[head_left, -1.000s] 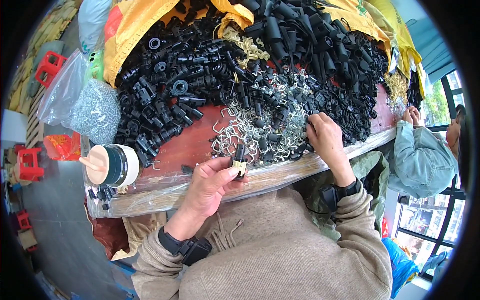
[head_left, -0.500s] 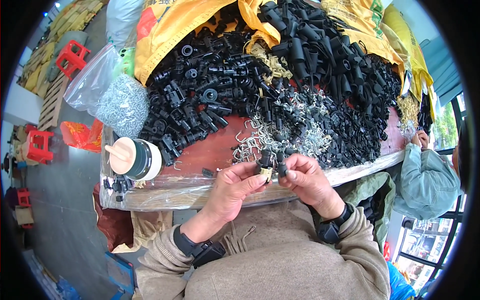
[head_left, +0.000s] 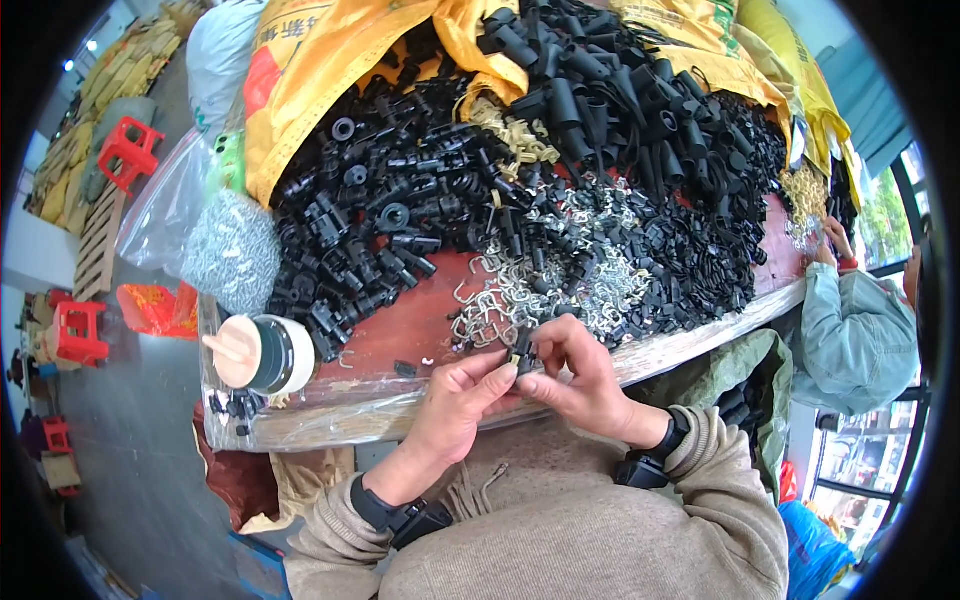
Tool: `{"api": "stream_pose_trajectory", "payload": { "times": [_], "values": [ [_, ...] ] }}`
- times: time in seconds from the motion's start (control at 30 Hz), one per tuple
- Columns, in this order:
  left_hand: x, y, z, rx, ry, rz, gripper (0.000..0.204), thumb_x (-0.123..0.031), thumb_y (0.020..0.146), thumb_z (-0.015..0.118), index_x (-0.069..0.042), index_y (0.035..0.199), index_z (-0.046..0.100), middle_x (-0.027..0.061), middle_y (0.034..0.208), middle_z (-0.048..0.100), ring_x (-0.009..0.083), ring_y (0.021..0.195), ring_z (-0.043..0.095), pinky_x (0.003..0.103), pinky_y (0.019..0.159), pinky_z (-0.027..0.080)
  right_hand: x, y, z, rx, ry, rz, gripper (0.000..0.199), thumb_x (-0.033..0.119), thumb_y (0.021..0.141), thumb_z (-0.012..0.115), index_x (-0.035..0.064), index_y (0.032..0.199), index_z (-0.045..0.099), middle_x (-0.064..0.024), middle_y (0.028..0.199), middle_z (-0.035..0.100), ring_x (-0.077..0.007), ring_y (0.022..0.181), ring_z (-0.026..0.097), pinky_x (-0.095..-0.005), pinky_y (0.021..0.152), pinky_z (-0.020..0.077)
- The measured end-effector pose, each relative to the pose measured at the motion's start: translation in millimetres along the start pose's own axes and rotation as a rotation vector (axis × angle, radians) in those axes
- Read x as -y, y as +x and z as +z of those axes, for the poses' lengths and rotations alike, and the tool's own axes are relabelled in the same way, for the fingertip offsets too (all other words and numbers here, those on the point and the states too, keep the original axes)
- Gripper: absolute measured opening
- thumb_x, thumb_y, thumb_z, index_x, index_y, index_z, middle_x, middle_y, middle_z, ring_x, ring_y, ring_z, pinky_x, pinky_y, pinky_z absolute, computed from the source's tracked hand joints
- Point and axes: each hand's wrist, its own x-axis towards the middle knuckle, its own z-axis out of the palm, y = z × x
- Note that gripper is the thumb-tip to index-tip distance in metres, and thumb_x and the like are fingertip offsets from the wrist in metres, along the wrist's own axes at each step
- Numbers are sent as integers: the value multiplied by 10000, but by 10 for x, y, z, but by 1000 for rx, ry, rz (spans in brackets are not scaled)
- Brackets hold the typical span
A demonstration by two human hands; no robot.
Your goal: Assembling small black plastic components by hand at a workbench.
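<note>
My left hand (head_left: pixel 458 402) pinches a small black plastic fitting (head_left: pixel 522 350) above the table's near edge. A pale yellowish patch shows on its side. Against my left fingertips, my right hand (head_left: pixel 590 385) closes its thumb and curled fingers on the same fitting. Fingers partly hide the fitting, so I cannot tell how its pieces sit together. Just beyond the hands lies a heap of silvery bent metal hooks (head_left: pixel 490 305). Small black plastic pieces (head_left: pixel 690 270) are heaped to the right of it.
Black cylindrical fittings (head_left: pixel 370 220) pile up at left, black tubes (head_left: pixel 575 105) at the back. A lidded jar (head_left: pixel 280 352) stands near the left corner, beside a clear bag of metal pieces (head_left: pixel 235 235). Yellow sacks (head_left: pixel 310 90) line the back. Another person's sleeve (head_left: pixel 855 325) is at right.
My right hand has moved left to meet the left hand; the small black cylinder it held apart is now at the fitting. The whole view has shifted slightly.
</note>
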Motion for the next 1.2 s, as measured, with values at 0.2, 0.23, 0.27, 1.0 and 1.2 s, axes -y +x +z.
{"api": "stream_pose_trajectory", "payload": {
  "times": [0.2, 0.23, 0.27, 1.0, 1.2],
  "values": [
    [-22, -38, 35, 163, 50, -37, 255, -180, 881, 468, 6, 1050, 512, 44, 916, 571, 109, 816, 567, 250, 744, 482, -42, 27, -68, -62, -502, -674, 363, 173, 666, 695, 28, 980, 586, -59, 753, 469, -182, 629, 453, -273, 535, 383],
    [-17, -30, 38, 175, 56, -45, 255, -180, 881, 468, 6, 1050, 512, 44, 916, 571, 109, 816, 567, 250, 744, 482, -50, 25, -87, -75, -510, -669, 363, 173, 666, 695, 28, 980, 586, -59, 753, 469, -182, 629, 453, -273, 535, 383],
    [-8, -20, 39, 165, 51, -71, 254, -187, 879, 471, 6, 1039, 513, 45, 898, 571, 110, 794, 569, 246, 720, 486, -58, 26, -107, -61, -523, -681, 351, 164, 660, 695, 30, 967, 588, -54, 764, 479, -183, 631, 462, -281, 544, 390],
    [20, 53, -107, 16, 45, -4, 300, -188, 844, 525, -9, 1075, 460, 136, 865, 583, 167, 708, 595, 241, 587, 514, -625, 989, -1900, -589, -1213, -85, 373, 176, 716, 593, 32, 1043, 487, -121, 888, 529, -243, 719, 567, -303, 630, 460],
    [18, 100, -113, 35, 34, -19, 317, -178, 836, 537, 1, 1084, 451, 142, 872, 584, 171, 706, 596, 240, 604, 519, -195, 543, -1868, -555, -7, -49, 390, 35, 704, 606, 24, 1078, 498, -24, 894, 543, -95, 767, 510, -236, 674, 444]
  ]
}}
